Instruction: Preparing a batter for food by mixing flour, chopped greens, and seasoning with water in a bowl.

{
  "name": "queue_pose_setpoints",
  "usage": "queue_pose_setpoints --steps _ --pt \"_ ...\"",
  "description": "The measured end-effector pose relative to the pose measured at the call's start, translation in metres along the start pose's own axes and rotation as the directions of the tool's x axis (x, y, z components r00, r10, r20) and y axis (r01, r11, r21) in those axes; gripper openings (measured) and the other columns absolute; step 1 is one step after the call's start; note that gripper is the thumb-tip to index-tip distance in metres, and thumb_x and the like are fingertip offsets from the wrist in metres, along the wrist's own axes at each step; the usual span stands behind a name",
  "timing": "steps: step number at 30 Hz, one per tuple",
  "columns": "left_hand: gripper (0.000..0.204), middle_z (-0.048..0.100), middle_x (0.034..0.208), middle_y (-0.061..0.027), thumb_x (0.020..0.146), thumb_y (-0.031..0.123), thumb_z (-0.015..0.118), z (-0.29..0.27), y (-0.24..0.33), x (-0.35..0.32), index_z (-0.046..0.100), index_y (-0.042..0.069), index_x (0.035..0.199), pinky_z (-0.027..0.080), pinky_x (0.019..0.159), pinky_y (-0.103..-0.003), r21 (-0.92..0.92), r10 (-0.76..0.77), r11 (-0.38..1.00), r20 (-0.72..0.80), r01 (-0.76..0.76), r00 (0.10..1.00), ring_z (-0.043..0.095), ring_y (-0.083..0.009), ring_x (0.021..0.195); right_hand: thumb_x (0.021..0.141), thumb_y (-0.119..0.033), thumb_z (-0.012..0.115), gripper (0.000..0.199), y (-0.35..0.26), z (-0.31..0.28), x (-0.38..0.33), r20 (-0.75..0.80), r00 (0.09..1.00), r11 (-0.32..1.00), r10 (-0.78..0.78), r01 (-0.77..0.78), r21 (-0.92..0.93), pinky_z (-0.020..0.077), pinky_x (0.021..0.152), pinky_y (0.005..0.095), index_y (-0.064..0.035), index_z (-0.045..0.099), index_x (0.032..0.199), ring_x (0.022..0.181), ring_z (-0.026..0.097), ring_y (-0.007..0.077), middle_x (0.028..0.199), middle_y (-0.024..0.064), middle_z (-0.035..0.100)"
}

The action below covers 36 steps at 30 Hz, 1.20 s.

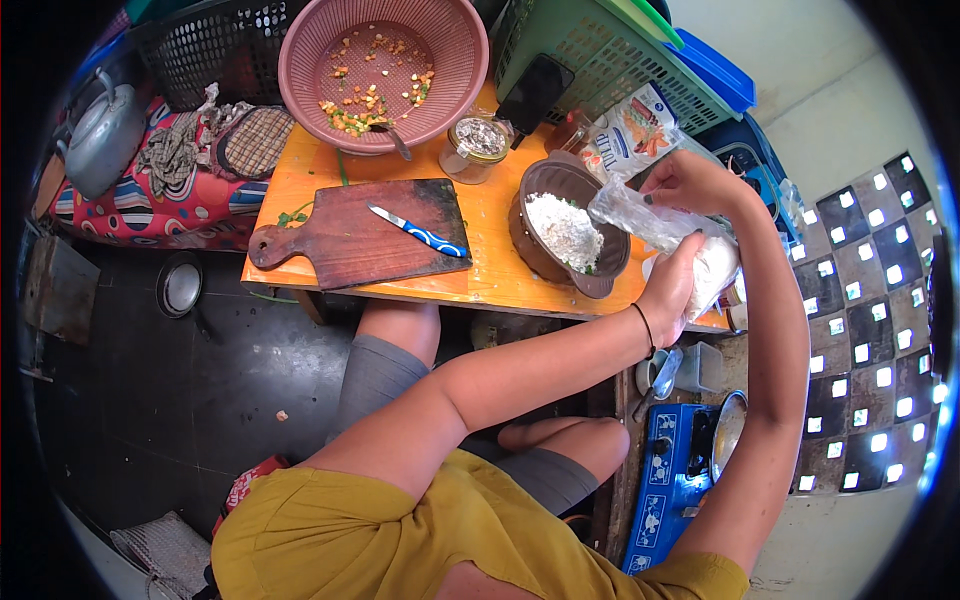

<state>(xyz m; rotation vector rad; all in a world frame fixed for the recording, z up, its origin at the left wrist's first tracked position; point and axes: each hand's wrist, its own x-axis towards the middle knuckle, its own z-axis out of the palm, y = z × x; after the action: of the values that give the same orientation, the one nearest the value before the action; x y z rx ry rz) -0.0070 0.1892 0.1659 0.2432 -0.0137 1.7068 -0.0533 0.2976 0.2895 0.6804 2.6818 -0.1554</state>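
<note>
The left fingers (687, 254) grip a clear plastic bag of white powder (714, 268); the right fingers (662, 182) pinch its upper edge. The bag's mouth overlaps the right rim of a brown, round, ribbed bowl (595, 288) heaped with white powder (565, 232), on the orange wooden counter (490, 245). Beyond stands a pink perforated plastic basin (455, 45).

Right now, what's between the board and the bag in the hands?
The head view shows the brown bowl with white powder between the board and the bag.

Clear plastic bag (652, 222) (white powder (713, 270) inside) | crumpled, slanted — loose end toward brown bowl (545, 263)
</note>
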Motion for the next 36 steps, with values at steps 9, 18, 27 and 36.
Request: queue_pose_setpoints --steps 9,18,27,36 --pt "0.043 0.069 0.115 -0.0096 0.105 0.038 0.043 0.004 0.002 -0.002 0.057 0.004 0.126 0.055 0.088 -0.034 -0.028 0.034 0.999 0.017 -0.034 0.999 0.070 -0.0191 0.097 0.085 -0.011 0.073 0.022 0.005 0.002 0.003 -0.023 0.999 0.998 -0.035 0.034 -0.060 0.0531 0.073 0.0316 -0.0025 0.076 0.105 0.077 0.067 0.0143 0.086 0.0076 0.075" --pt "0.042 0.068 0.117 -0.0092 0.106 0.037 0.041 0.001 0.002 0.000 0.057 0.005 0.127 0.054 0.091 -0.036 -0.016 0.031 0.999 0.023 -0.031 0.999 0.069 -0.0193 0.101 0.085 -0.010 0.073 0.022 0.008 0.004 0.006 -0.002 1.000 0.999 0.004 -0.004 -0.052 0.0534 0.071 0.0309 -0.0026 0.077 0.105 0.074 0.066 0.0135 0.085 0.0075 0.075" --pt "0.042 0.067 0.121 -0.0084 0.106 0.038 0.042 0.002 0.003 -0.001 0.057 0.005 0.129 0.053 0.093 -0.036 -0.056 0.031 0.998 0.041 -0.029 0.999 0.068 -0.0189 0.105 0.084 -0.010 0.073 0.022 0.009 0.000 0.003 -0.017 0.999 0.999 0.041 -0.041 -0.024 0.0529 0.068 0.0306 -0.0027 0.077 0.104 0.072 0.065 0.0135 0.081 0.0066 0.073" --pt "0.042 0.067 0.118 -0.0086 0.105 0.037 0.043 0.000 0.000 0.001 0.056 0.005 0.128 0.052 0.094 -0.036 -0.033 0.027 0.999 0.025 -0.026 0.999 0.068 -0.0190 0.105 0.084 -0.009 0.072 0.022 0.012 0.001 0.003 -0.031 0.999 1.000 0.017 -0.018 -0.004 0.0519 0.062 0.0278 -0.0018 0.076 0.104 0.066 0.063 0.0110 0.078 0.0051 0.072"
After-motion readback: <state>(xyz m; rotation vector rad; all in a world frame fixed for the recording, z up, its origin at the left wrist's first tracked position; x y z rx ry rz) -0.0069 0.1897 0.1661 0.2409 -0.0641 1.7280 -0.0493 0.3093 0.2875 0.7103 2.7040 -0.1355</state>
